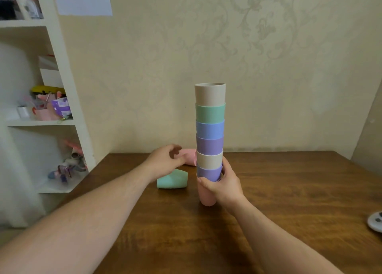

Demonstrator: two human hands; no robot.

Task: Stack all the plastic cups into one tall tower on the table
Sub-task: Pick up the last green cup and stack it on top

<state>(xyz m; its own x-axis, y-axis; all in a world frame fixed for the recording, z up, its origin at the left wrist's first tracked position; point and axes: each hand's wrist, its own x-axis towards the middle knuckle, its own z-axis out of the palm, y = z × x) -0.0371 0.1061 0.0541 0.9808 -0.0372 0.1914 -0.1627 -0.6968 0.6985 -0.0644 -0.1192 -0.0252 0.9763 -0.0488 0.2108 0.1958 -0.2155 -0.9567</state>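
Observation:
A tower of several nested cups (209, 129) stands upright on the wooden table (289, 191), with a pink cup at its base and a beige one on top. My right hand (224, 183) is wrapped around the lowest cups of the tower. To its left, a pink cup (191, 157) lies on its side near the wall, partly hidden by my left hand (165, 160). That hand hovers over it with fingers curled and apart, holding nothing that I can see. A green cup (172, 179) lies on its side just in front of my left wrist.
A white shelf unit (62, 87) with boxes, toys and small items stands left of the table. The wall runs right behind the table's far edge. A white controller-like object (376, 221) lies at the right edge of the table.

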